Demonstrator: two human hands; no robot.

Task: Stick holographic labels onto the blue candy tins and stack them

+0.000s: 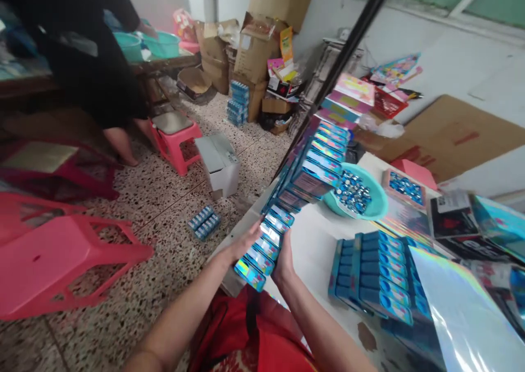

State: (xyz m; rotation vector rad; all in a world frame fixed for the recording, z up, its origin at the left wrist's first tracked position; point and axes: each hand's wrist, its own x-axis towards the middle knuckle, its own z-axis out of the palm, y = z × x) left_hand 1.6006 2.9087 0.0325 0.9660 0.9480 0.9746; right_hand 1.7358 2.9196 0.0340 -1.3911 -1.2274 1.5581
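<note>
from my end i have the left hand point(246, 242) and the right hand point(284, 262) both grasping a short row of blue tins point(262, 256), one along each side, over the near edge of the bench point(318, 235). i'd judge that pressure from both flanks stops the loose tins sliding apart. the row points at the tall stack point(320, 161); i can't tell whether they touch. the basin point(382, 203) of small shiny pieces sits beside that stack, likely for easy reach, and more blue tins stand in tight ranks point(377, 276) to the right, probably to save space.
</note>
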